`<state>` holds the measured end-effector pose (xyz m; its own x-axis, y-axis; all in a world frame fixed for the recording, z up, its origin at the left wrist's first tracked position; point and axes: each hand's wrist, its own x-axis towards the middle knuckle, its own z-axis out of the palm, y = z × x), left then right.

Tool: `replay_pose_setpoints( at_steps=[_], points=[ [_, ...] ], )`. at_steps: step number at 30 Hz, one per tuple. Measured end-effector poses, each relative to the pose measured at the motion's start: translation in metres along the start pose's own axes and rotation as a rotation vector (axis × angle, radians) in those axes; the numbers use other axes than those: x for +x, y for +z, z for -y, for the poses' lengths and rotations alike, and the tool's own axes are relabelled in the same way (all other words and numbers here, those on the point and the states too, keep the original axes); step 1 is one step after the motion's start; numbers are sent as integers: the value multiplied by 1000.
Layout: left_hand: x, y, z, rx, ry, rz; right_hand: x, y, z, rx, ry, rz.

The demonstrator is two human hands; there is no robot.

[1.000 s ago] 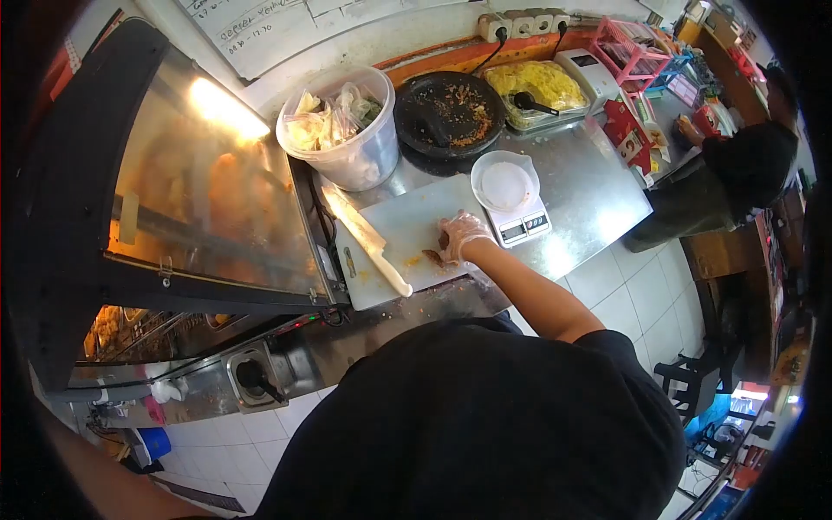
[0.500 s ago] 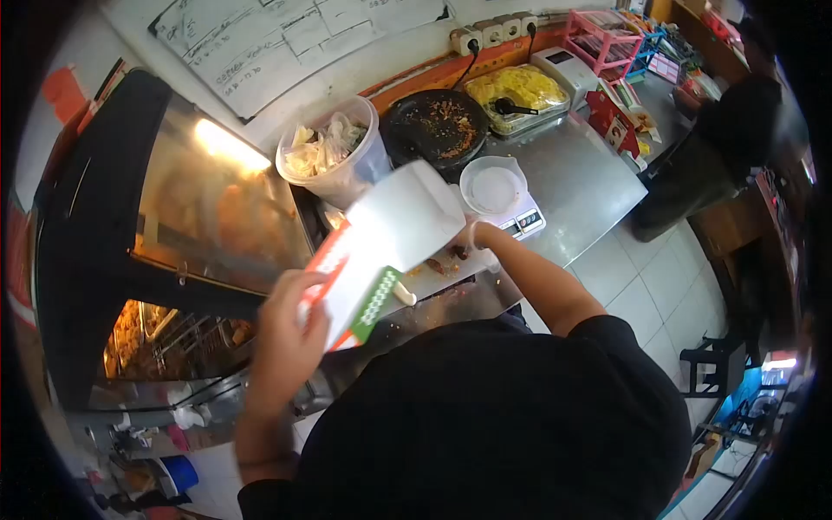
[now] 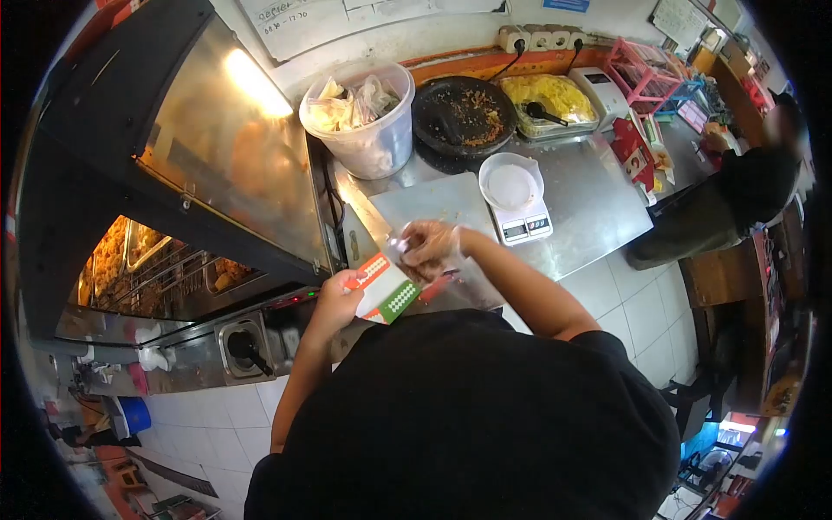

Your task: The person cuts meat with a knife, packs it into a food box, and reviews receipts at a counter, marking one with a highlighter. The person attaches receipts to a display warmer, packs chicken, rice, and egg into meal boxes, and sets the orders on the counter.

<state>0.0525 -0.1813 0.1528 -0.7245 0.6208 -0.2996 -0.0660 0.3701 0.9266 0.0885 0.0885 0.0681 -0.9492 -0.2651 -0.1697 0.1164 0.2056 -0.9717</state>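
box [image 3: 374,295] by steel counter [image 3: 576,191], tiled floor [image 3: 641,303], curled hands [image 3: 338,303]: left [image 3: 334,307] around it, hold unclear in right [image 3: 431,243]

On the large whiteboard [image 3: 373,24], handwriting gives "08.30", a dash and a second time ending in "30", its hour unclear; the line above seems to begin "Geprek". The kitchen scale's display [image 3: 515,230] is too small to read, as are the blue wall sign [image 3: 568,4], the farther whiteboard [image 3: 683,24] and the printed carton [image 3: 379,284].
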Motion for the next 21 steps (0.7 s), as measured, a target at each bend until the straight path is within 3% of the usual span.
replay_pose_setpoints(
  at_steps=[2, 4, 6, 9, 11, 14, 16, 21],
  points=[
    [-2, -5, 23, -2, 27, -17, 5, 15, 11, -84, 109, -76],
    [-13, -8, 34, 106, 0, -54, 5, 3, 9, -67, 74, -83],
    [-21, -8, 44, -106, -172, -114, -4, -20, 20, 66, 149, -243],
    [-24, -7, 46, -139, -184, -141, -10, -36, 19, -310, 365, -502],
    [-23, -9, 52, -159, -194, -159, -10, -30, 8, -610, 571, -340],
    [-17, -14, 61, 1, -133, -156, -12, -5, 5, -812, 497, -188],
    [-17, -15, 54, 39, -59, -151, 0, -3, -35, -804, 473, -99],
    [-18, -19, 42, 123, -61, -140, -8, -4, -44, -861, 395, -443]
  ],
)
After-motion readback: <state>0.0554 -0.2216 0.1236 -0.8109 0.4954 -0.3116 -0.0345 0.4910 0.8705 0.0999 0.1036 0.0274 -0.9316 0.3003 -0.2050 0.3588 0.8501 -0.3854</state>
